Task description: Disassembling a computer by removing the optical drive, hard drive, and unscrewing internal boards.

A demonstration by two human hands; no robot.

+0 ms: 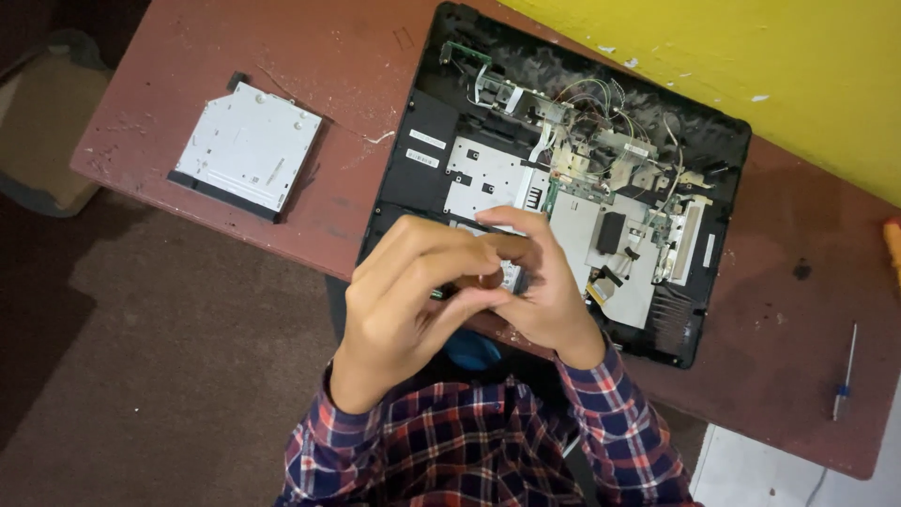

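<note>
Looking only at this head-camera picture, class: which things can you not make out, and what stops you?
- Small item between the left hand and right hand: fingers cover it.
- Front edge of the opened laptop: hidden behind both hands.
- Blue object below the wrists: mostly covered.
- Orange thing: cut by the right frame edge.
- Screwdriver tip: too small.
</note>
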